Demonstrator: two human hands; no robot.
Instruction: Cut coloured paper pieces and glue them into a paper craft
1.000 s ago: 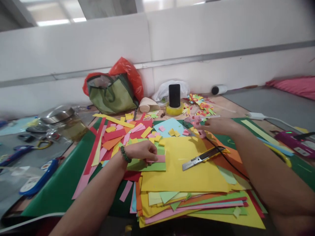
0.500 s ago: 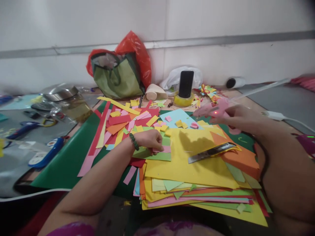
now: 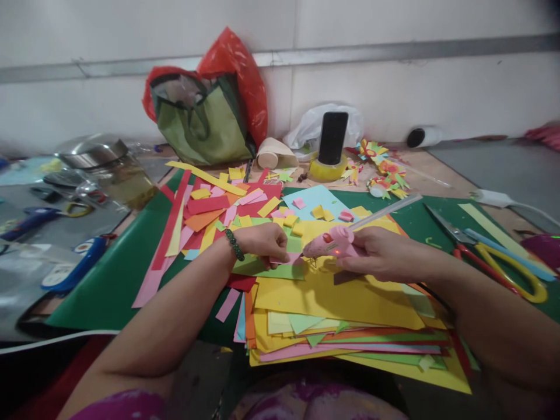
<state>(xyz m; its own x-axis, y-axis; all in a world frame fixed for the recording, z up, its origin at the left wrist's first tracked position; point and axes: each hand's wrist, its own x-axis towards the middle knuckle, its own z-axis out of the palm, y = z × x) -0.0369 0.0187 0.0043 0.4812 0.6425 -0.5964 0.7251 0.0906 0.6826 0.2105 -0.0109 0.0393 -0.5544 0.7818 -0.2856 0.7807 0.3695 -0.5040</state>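
My left hand [image 3: 268, 242] is closed on a small pink paper strip [image 3: 294, 258], above a green sheet [image 3: 249, 267]. In my right hand [image 3: 374, 254] is a pink hot glue gun [image 3: 332, 244] with its red light lit and a clear glue stick [image 3: 389, 211] rising from its back. The gun's nozzle points left and is at the strip's right end; whether it touches, I cannot tell. Beneath the gun lies a yellow sheet [image 3: 332, 300] on top of a paper stack [image 3: 350, 350]. The utility knife there is mostly hidden by my right hand.
Loose paper strips [image 3: 207, 204] lie left of centre on the green mat [image 3: 100, 280]. Scissors [image 3: 485, 254] lie open at right. Behind stand a phone [image 3: 332, 137] on a yellow tape roll [image 3: 327, 168], a green bag [image 3: 205, 125], a glass jar [image 3: 126, 181] and paper flowers [image 3: 385, 166].
My right hand has brought the glue gun down and left to the pink strip in my left hand. The scissors at right have come into sight. The view has shifted slightly.
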